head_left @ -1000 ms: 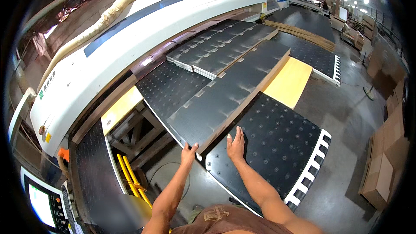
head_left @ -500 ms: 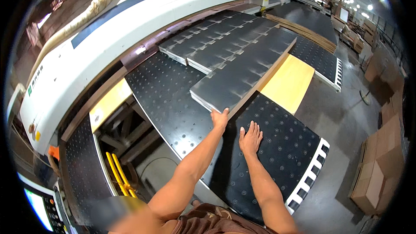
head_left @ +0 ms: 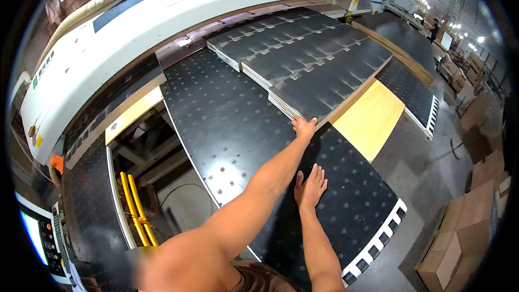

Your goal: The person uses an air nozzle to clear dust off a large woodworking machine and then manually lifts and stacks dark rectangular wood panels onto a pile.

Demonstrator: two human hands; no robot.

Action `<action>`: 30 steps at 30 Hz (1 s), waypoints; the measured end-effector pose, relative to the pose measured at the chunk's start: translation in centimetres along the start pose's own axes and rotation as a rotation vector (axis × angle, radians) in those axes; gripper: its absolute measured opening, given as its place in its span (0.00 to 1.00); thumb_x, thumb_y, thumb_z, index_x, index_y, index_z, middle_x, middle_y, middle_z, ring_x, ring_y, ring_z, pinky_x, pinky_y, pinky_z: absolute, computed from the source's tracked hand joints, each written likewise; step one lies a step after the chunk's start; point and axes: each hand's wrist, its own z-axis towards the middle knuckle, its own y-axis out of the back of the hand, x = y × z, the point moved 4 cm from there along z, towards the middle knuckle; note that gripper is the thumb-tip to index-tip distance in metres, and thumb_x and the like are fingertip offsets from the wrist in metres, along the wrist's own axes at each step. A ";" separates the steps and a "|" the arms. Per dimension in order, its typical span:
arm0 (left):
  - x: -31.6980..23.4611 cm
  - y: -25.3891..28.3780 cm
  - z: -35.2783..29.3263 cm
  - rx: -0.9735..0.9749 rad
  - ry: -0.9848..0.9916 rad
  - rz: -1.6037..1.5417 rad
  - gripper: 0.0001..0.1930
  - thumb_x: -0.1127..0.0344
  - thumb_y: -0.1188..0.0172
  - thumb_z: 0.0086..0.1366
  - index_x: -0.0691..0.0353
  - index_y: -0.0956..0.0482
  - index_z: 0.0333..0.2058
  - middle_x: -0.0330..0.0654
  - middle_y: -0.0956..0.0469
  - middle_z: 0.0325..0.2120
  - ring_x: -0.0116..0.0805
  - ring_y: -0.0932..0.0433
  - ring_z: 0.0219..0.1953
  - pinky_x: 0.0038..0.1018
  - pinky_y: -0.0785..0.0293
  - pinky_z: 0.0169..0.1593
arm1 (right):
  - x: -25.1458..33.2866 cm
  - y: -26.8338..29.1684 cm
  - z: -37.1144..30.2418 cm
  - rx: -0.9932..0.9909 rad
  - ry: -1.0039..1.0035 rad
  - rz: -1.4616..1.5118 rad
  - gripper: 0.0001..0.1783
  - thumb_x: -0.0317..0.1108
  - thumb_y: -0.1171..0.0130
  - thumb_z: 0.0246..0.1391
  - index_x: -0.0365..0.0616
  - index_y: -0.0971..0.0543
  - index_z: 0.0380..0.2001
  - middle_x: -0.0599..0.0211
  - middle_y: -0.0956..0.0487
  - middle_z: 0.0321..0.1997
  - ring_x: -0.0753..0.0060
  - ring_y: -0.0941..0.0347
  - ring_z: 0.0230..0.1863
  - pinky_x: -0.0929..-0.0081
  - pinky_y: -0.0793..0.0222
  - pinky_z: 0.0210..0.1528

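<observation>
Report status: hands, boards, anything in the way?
Left hand at near end of dark boards. Right hand open, over black table. Boards in adjacent stacks. No obstruction visible.

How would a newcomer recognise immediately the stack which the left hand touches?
In front of the long white machine lies a black studded table bearing dark-topped stacks side by side. Your stack is the one farthest from the machine, beside the yellow board. Unlike its neighbours, it has the left hand at its near corner.
</observation>
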 end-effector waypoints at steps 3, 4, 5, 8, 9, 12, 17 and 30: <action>-0.9 -2.1 0.8 -0.037 0.013 -0.045 0.56 0.56 0.29 0.58 0.74 0.60 0.70 0.66 0.48 0.67 0.66 0.43 0.68 0.47 0.43 0.70 | -0.1 0.0 0.1 0.001 0.018 -0.030 0.38 0.53 0.50 0.67 0.39 0.41 0.71 0.50 0.39 0.74 0.52 0.50 0.77 0.49 0.62 0.77; -1.1 -2.1 1.5 -0.027 0.021 -0.021 0.57 0.57 0.29 0.58 0.74 0.63 0.71 0.65 0.50 0.68 0.64 0.41 0.68 0.44 0.38 0.68 | 0.3 -0.1 0.2 0.026 0.008 -0.038 0.38 0.53 0.51 0.67 0.39 0.41 0.71 0.51 0.39 0.74 0.52 0.50 0.77 0.49 0.62 0.77; -1.6 -1.6 2.5 -0.014 0.000 -0.056 0.55 0.57 0.29 0.59 0.75 0.60 0.70 0.66 0.48 0.67 0.63 0.39 0.67 0.43 0.36 0.67 | 1.0 0.0 0.5 0.014 0.029 -0.035 0.38 0.53 0.51 0.67 0.40 0.41 0.71 0.51 0.39 0.74 0.52 0.50 0.77 0.49 0.62 0.77; -0.4 2.7 3.7 0.166 -0.135 -0.146 0.44 0.58 0.29 0.60 0.78 0.45 0.64 0.65 0.35 0.60 0.58 0.30 0.61 0.40 0.28 0.59 | 2.2 -1.3 -0.2 0.015 0.068 -0.057 0.38 0.55 0.52 0.67 0.40 0.40 0.71 0.51 0.38 0.73 0.53 0.49 0.77 0.51 0.59 0.76; 1.4 5.5 3.1 0.063 -0.162 -0.113 0.37 0.55 0.29 0.60 0.78 0.35 0.56 0.63 0.29 0.57 0.57 0.28 0.59 0.43 0.28 0.59 | 2.7 -1.5 -0.7 -0.044 0.100 -0.105 0.38 0.53 0.50 0.65 0.39 0.39 0.69 0.50 0.36 0.72 0.51 0.46 0.75 0.50 0.55 0.74; 5.7 12.5 -2.0 0.014 -0.307 -0.133 0.44 0.48 0.36 0.65 0.73 0.42 0.68 0.64 0.40 0.67 0.54 0.41 0.70 0.38 0.44 0.71 | 2.8 1.2 -0.3 -0.100 0.133 -0.090 0.33 0.49 0.46 0.63 0.34 0.33 0.62 0.46 0.30 0.62 0.43 0.34 0.63 0.47 0.41 0.63; 22.7 42.8 -18.1 -0.802 -0.190 0.125 0.32 0.58 0.35 0.63 0.69 0.32 0.61 0.55 0.34 0.61 0.49 0.36 0.65 0.40 0.39 0.67 | 0.6 0.7 -0.6 -0.219 0.179 -0.181 0.35 0.56 0.52 0.67 0.36 0.31 0.62 0.45 0.26 0.61 0.45 0.30 0.62 0.50 0.34 0.60; 48.7 76.0 -22.9 -0.818 0.446 -0.513 0.28 0.46 0.46 0.72 0.49 0.40 0.65 0.45 0.27 0.26 0.33 0.30 0.14 0.30 0.35 0.14 | 0.5 -0.5 -1.2 -0.160 0.109 -0.257 0.33 0.49 0.52 0.69 0.34 0.35 0.65 0.45 0.30 0.66 0.44 0.34 0.67 0.50 0.39 0.67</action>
